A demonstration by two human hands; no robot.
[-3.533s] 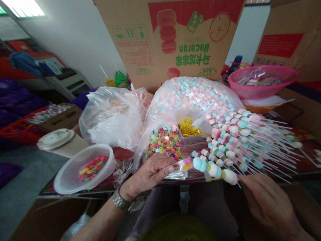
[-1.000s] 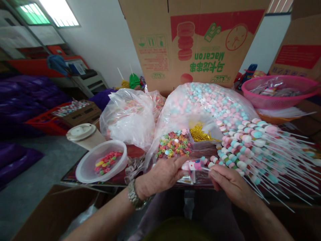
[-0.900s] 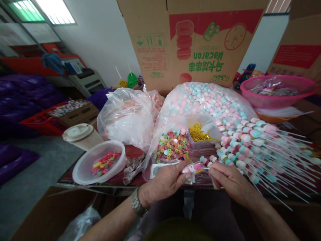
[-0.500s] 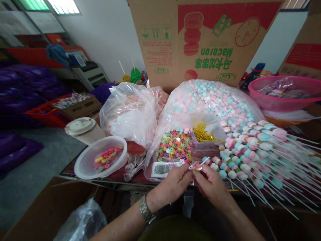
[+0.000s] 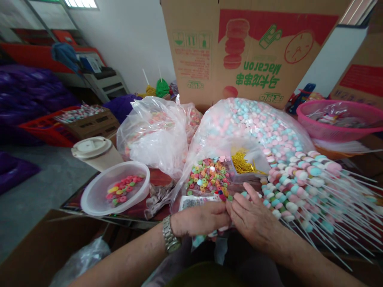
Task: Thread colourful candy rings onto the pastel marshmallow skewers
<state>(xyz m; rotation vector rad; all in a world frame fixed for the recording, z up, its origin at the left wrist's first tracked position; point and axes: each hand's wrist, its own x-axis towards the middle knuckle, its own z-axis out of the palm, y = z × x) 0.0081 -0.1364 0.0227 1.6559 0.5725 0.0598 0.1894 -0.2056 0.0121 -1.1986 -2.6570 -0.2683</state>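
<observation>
From the head camera, the left hand [image 5: 199,219] and right hand [image 5: 254,221] meet half-curled, fingers close together, though what they grip is hidden, with pale sweets [image 5: 199,240] showing beneath. Fanned marshmallow skewers [image 5: 299,191] lie just right, and ring candies [image 5: 208,175] just ahead, within easy reach; a plastic tub [image 5: 86,209] sits further left.

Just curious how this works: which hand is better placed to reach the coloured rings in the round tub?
Probably the left hand. It lies on the side towards the round plastic tub, with nothing between them but the table's edge area, while the right hand sits farther off, next to the marshmallow skewers.
</observation>
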